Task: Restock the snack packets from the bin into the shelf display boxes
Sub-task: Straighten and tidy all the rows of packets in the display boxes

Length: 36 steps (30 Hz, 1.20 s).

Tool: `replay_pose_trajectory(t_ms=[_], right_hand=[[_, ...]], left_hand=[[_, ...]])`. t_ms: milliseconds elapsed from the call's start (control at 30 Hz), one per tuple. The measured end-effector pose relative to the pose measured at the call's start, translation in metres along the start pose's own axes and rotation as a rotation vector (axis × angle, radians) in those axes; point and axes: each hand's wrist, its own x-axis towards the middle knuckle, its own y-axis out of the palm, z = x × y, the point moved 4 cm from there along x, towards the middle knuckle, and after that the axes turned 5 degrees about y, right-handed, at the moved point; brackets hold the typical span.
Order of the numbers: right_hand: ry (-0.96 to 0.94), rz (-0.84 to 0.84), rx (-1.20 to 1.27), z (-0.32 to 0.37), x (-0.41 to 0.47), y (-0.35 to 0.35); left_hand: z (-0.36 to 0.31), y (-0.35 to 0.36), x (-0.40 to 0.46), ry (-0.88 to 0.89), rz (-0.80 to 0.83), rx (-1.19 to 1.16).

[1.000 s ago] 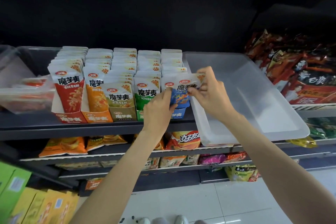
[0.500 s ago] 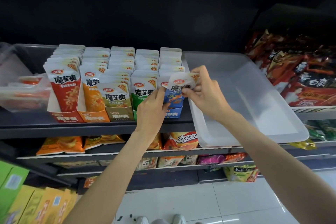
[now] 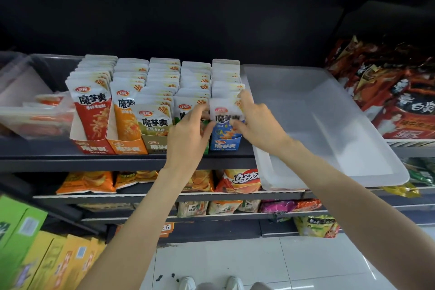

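Shelf-front packet (image 3: 222, 117) between both hands (image 3: 226, 129)

Two bare forearms come up from the bottom edge, no sleeve showing on either one, no watch, no ring, no glove. The left hand (image 3: 188, 134) and the right hand (image 3: 256, 125) are both uncovered, nails short and plain. Far below the hands, white shoe toes (image 3: 209, 283) show, and a bit of pale trouser leg between them.
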Motion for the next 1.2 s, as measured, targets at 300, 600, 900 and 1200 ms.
replay_pose_trajectory(t_ms=[300, 600, 900, 1200], right_hand=[[-0.123, -0.164, -0.108, 0.005, -0.007, -0.028], [-0.473, -0.166, 0.103, 0.054, 0.016, -0.066], [-0.523, -0.009, 0.041, 0.171, 0.09, -0.008], [-0.189, 0.011, -0.179, 0.211, 0.174, 0.054]], left_hand=[[0.005, -0.009, 0.012, -0.032, 0.073, -0.022], [0.022, -0.121, 0.008, 0.12, -0.013, 0.033], [0.195, -0.207, 0.03, -0.145, 0.083, 0.003], [0.285, -0.164, 0.097, -0.164, 0.088, -0.191]])
